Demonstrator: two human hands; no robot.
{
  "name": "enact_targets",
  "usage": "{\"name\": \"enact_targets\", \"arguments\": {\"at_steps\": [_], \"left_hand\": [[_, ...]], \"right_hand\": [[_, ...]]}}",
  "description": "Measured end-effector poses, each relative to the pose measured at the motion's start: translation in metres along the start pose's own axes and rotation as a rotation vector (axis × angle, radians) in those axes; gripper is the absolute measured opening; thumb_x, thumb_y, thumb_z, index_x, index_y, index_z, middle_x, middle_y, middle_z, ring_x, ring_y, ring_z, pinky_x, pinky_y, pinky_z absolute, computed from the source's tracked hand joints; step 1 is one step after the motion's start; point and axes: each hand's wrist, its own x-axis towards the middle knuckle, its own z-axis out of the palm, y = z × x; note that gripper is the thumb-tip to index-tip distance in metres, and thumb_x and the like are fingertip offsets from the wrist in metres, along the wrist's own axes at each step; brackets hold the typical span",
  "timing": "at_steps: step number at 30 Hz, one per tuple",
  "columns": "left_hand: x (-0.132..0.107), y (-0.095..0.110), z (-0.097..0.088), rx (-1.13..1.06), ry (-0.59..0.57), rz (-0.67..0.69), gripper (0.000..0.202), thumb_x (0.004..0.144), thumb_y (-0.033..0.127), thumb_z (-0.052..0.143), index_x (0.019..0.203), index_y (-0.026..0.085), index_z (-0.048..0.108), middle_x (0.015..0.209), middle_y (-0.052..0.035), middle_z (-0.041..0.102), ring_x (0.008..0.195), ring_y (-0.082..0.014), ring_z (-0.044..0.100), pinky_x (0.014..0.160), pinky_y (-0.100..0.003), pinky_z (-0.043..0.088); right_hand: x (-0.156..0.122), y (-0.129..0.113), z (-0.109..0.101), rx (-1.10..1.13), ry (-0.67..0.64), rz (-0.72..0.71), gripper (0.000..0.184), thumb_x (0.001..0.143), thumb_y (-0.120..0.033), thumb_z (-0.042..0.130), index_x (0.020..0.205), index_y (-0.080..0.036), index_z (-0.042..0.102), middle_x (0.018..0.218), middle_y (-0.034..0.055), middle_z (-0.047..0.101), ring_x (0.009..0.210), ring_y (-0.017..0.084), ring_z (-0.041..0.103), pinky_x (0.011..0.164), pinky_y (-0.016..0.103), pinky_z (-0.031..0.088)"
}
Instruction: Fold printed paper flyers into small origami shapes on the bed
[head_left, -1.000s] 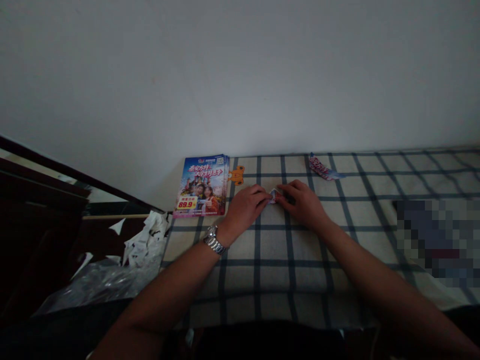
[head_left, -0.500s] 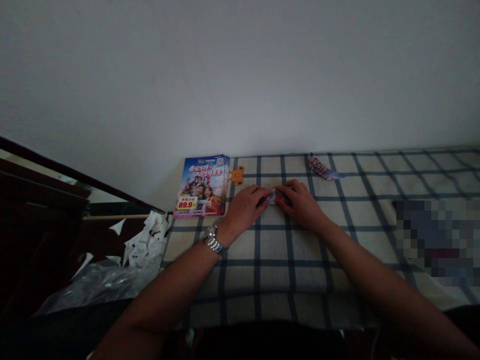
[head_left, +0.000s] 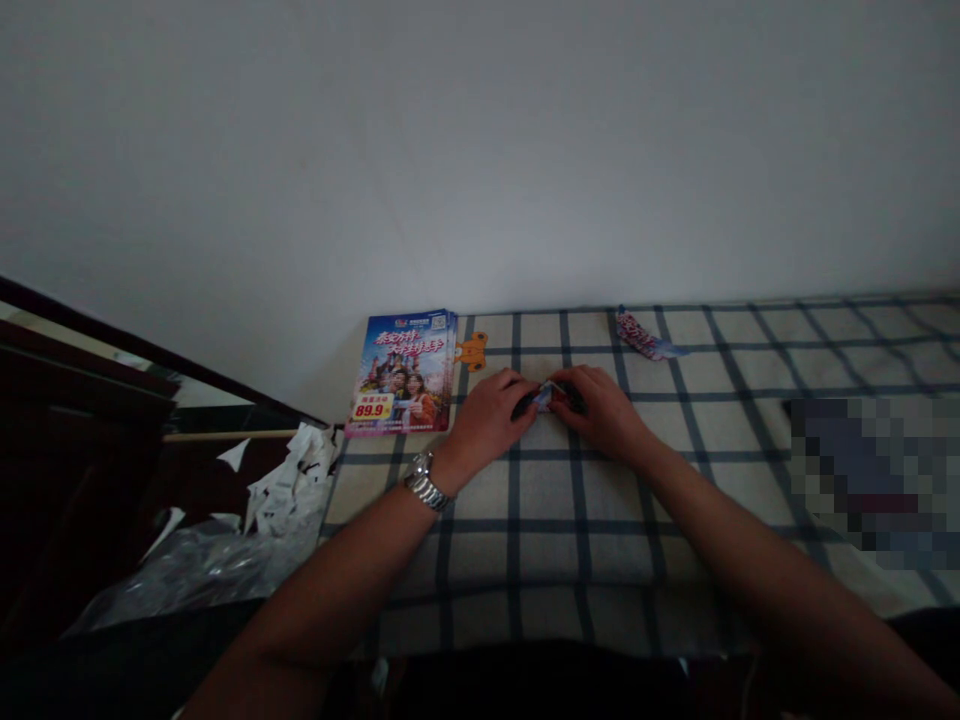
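My left hand [head_left: 493, 408] and my right hand [head_left: 600, 405] meet over the middle of the checked cloth. Between their fingertips is a small folded printed paper [head_left: 544, 396], bluish white with some red. Both hands have their fingers closed on it, the left from one side and the right from the other. Much of the paper is hidden by the fingers. A folded paper piece [head_left: 639, 337] with a dense red, white and blue pattern lies beyond my right hand, pointed at one end. To the left lies a stack of glossy printed flyers [head_left: 405, 375].
The blue-and-cream checked tablecloth [head_left: 547, 500] runs up to a pale wall [head_left: 525, 150]. An orange bear figure [head_left: 472, 351] is beside the flyers. Paper scraps [head_left: 292, 480] and clear plastic [head_left: 217, 570] lie off the table's left end. A blurred-out object [head_left: 870, 480] sits at right.
The fingers of my right hand have shifted slightly on the small paper, and a pale raised edge now shows between the hands. Everything else stays in place.
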Motion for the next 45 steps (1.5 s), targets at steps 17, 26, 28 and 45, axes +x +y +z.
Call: {"name": "enact_targets", "arguments": {"at_steps": [17, 26, 28, 45], "left_hand": [[0.0, 0.003, -0.004, -0.277, 0.019, -0.02, 0.024, 0.103, 0.025, 0.06, 0.128, 0.024, 0.061, 0.12, -0.0046, 0.072, 0.111, -0.02, 0.069, 0.099, -0.038, 0.057], [0.001, 0.004, -0.005, -0.424, 0.1, -0.091, 0.019, 0.101, 0.025, 0.065, 0.118, 0.025, 0.071, 0.114, -0.0033, 0.076, 0.104, -0.0177, 0.072, 0.093, -0.033, 0.059], [0.0, 0.004, -0.005, -0.465, 0.094, -0.116, 0.018, 0.101, 0.027, 0.066, 0.117, 0.025, 0.072, 0.114, -0.0035, 0.076, 0.103, -0.0179, 0.073, 0.092, -0.032, 0.059], [0.002, 0.01, -0.007, -0.828, 0.132, -0.156, 0.023, 0.096, 0.035, 0.072, 0.113, 0.02, 0.072, 0.11, -0.0064, 0.076, 0.099, -0.0175, 0.074, 0.09, -0.029, 0.06]], "right_hand": [[-0.003, -0.006, -0.003, 0.399, 0.015, 0.186, 0.021, 0.095, -0.034, 0.069, 0.112, -0.026, 0.059, 0.093, 0.0021, 0.069, 0.085, 0.021, 0.068, 0.076, 0.035, 0.056], [-0.005, -0.003, 0.001, 0.606, 0.045, 0.23, 0.038, 0.089, -0.042, 0.078, 0.118, -0.027, 0.058, 0.099, 0.0029, 0.072, 0.092, 0.023, 0.071, 0.082, 0.038, 0.058], [-0.005, -0.005, 0.001, 0.652, 0.029, 0.251, 0.04, 0.089, -0.044, 0.078, 0.12, -0.028, 0.058, 0.099, 0.0033, 0.073, 0.091, 0.023, 0.071, 0.082, 0.038, 0.059], [-0.003, -0.015, -0.012, 0.61, 0.032, 0.365, 0.034, 0.095, -0.054, 0.067, 0.091, -0.02, 0.068, 0.075, 0.0013, 0.07, 0.067, 0.016, 0.062, 0.061, 0.028, 0.046]]}}
